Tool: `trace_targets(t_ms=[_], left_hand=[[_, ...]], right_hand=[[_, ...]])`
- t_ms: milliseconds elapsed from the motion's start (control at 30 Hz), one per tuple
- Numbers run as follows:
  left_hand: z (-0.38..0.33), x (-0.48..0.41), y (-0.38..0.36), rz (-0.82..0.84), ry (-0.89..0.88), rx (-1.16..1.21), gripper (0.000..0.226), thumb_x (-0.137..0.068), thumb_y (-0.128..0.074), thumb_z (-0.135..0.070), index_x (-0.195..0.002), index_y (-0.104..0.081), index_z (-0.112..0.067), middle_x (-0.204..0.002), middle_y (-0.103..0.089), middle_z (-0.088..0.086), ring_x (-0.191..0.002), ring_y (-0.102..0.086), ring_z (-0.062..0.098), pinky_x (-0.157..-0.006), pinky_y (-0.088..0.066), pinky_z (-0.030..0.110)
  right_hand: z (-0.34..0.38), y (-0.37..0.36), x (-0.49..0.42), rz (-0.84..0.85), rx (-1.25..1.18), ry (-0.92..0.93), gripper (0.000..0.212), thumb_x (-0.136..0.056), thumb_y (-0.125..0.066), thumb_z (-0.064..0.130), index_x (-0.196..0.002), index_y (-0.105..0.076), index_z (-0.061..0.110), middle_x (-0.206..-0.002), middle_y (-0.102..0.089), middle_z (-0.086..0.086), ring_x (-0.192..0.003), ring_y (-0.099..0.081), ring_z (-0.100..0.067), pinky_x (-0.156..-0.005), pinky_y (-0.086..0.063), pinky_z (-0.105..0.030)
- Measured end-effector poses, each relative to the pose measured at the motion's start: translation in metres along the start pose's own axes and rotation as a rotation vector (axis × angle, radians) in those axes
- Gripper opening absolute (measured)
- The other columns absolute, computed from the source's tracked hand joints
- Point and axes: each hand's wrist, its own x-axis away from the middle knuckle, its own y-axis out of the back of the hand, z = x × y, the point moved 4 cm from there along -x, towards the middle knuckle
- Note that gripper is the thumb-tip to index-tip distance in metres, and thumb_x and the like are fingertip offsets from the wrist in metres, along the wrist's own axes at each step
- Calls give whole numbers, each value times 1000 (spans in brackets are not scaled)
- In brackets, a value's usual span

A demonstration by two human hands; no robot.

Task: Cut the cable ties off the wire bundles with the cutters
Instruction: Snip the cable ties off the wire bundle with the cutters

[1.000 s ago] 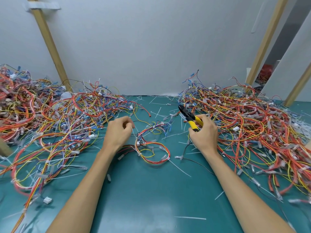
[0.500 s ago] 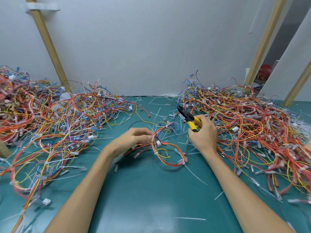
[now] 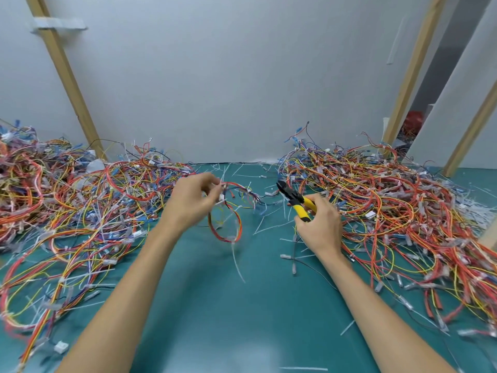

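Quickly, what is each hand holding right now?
Left hand: pinches a wire bundle.
Right hand: grips the yellow-handled cutters.

Over one table (image 3: 242, 319) two hands are showing, the left hand (image 3: 188, 203) holding one wire bundle (image 3: 227, 239) and the right hand (image 3: 320, 224) one pair of cutters (image 3: 294, 199), while two wire heaps are lying, left heap (image 3: 80, 211) at nine o'clock, right heap (image 3: 390, 211) at three o'clock.

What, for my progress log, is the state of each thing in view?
Looped red-and-yellow wire bundle: held up, white cable tie on it.
Left hand: pinches that bundle.
Yellow-handled black cutters: clear of the bundle.
Right hand: grips the cutters.
Tangled wire piles, left and right: heaped on the green table.
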Motion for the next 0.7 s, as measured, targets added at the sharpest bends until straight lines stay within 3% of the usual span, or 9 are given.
trace_targets(t_ms=[133, 167, 233, 300, 400, 467, 500, 600, 700], left_hand=[[-36, -37, 31, -269, -356, -315, 10, -92, -62, -19, -93, -69, -13, -77, -72, 2, -73, -66, 25, -83, -46, 36], [-44, -40, 32, -317, -430, -366, 11, -93, -60, -21, -95, -68, -14, -76, -72, 2, -70, -65, 27, -80, -47, 37], [-52, -39, 24, -337, -508, -457, 10, -93, -58, -23, -96, -67, -18, -73, -71, 1, -61, -65, 28, -59, -49, 36], [-48, -26, -3, -188, -527, -556, 11, -89, -61, -21, -99, -66, -22, -75, -70, 1, -59, -66, 29, -48, -42, 32], [-35, 11, -59, 75, -522, -605, 15, -87, -66, -23, -102, -66, -26, -88, -71, -3, -78, -67, 24, -64, -42, 30], [-26, 34, -87, 188, -419, -481, 19, -96, -54, -35, -111, -63, -28, -102, -69, -3, -99, -61, 21, -83, -35, 31], [-23, 41, -95, 214, -336, -382, 23, -97, -51, -40, -113, -62, -27, -104, -68, -1, -104, -58, 21, -82, -32, 30], [-19, 48, -98, 125, -188, -81, 19, -94, -60, -36, -106, -66, -22, -92, -70, 0, -95, -61, 21, -82, -41, 35], [-23, 54, -92, 134, -114, 198, 16, -90, -67, -30, -104, -69, -22, -87, -74, -9, -86, -67, 7, -83, -50, 36]], right_hand=[[0, -1, -1, -6, 5, -7, 28, -77, -77, 20, -98, -58, 21, -88, -56, 3, -86, -51, -19, -68, -33, -26], [0, -2, -1, -12, 1, -10, 28, -77, -76, 20, -97, -56, 22, -87, -55, 3, -85, -50, -19, -67, -32, -26], [1, -2, -1, -26, -25, -25, 26, -79, -74, 21, -93, -52, 23, -85, -54, 3, -81, -49, -20, -66, -31, -27], [-1, -4, -2, -18, -73, -46, 21, -84, -69, 21, -86, -48, 21, -75, -52, 1, -72, -48, -23, -60, -29, -30], [-4, -10, -3, 97, -257, -143, 17, -91, -61, 22, -78, -51, 18, -65, -55, -2, -59, -52, -23, -53, -37, -33], [0, -16, 1, 242, -554, -264, 13, -94, -58, 19, -82, -57, 15, -68, -64, -7, -55, -58, -24, -54, -52, -40], [3, -19, 4, 319, -683, -315, 11, -94, -58, 20, -85, -59, 13, -72, -69, -9, -55, -60, -25, -55, -54, -41], [13, -26, 10, 478, -823, -411, 18, -87, -65, 25, -90, -60, 7, -85, -74, -13, -58, -65, -27, -53, -54, -34], [17, -29, 15, 469, -840, -464, 14, -90, -67, 20, -91, -62, 7, -91, -74, -13, -63, -70, -25, -52, -54, -32]])
